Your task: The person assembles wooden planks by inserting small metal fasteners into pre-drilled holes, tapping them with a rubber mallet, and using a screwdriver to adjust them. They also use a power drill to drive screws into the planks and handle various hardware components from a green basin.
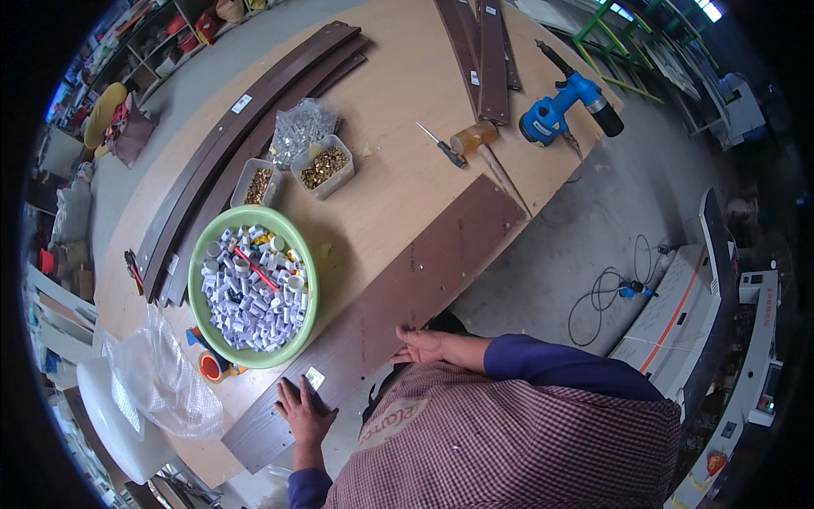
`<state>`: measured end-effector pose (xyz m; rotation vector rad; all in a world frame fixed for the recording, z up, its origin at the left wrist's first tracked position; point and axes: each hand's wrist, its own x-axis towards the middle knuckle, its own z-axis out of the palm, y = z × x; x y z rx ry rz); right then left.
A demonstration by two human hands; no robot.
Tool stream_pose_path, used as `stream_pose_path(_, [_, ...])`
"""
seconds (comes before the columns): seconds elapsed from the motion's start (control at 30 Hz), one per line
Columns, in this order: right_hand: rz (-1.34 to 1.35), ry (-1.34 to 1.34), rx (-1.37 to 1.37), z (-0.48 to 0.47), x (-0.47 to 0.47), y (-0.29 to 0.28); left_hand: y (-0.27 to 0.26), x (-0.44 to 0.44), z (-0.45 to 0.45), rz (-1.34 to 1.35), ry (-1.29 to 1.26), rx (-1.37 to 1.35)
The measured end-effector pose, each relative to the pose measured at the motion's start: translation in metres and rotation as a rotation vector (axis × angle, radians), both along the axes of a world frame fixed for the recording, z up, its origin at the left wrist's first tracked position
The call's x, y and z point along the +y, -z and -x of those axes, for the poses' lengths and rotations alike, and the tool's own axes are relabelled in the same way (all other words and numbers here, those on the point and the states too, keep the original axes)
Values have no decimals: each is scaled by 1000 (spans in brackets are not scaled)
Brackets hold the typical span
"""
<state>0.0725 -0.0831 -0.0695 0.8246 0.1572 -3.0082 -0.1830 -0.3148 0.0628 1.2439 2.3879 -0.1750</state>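
Note:
A long dark brown panel (388, 299) lies along the near edge of the wooden worktable (394, 83). My left hand (306, 412) rests on it with fingers spread, beside a white label (315, 378). At the panel's near edge is my right hand (420, 345), its thumb and fingers apart; its lower fingers are partly hidden. Just beyond my left hand stands a green basin (311, 318) full of small white cylindrical pieces (254, 312), with a red tool (255, 270) on top. Past the panel's far end lie a mallet (474, 138), a screwdriver (451, 154) and a blue rivet gun (559, 108).
Two plastic tubs of small brass-coloured fasteners (324, 168) stand near a bag of metal parts (302, 130). Curved brown strips (216, 149) lie at the left, more strips (493, 63) at the far side. A tape dispenser (211, 366) and bubble wrap (172, 388) adjoin the basin.

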Motion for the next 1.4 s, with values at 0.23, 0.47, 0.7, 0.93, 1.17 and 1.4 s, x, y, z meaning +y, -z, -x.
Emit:
stream_pose_path(0.23, [-96,-262,-361,-13,52,-26,20,22,-25,-54,-49,-10])
stream_pose_path(0.47, [-1369,38,-1083,-113,172,-49,23,29,-33,-55,-88,32])
stream_pose_path(0.7, [-1487,159,-1283,-166,283,-10,20,37,-46,-9,-152,21])
stream_pose_path(0.93, [-1897,-445,-1448,-107,304,-89,28,80,-53,-157,-216,23])
stream_pose_path(1.17, [-2380,-53,-365,98,309,-137,37,168,-96,-217,-323,12])
stream_pose_path(1.4, [-2526,-956,-497,273,341,-115,27,176,-93,-192,-396,-46])
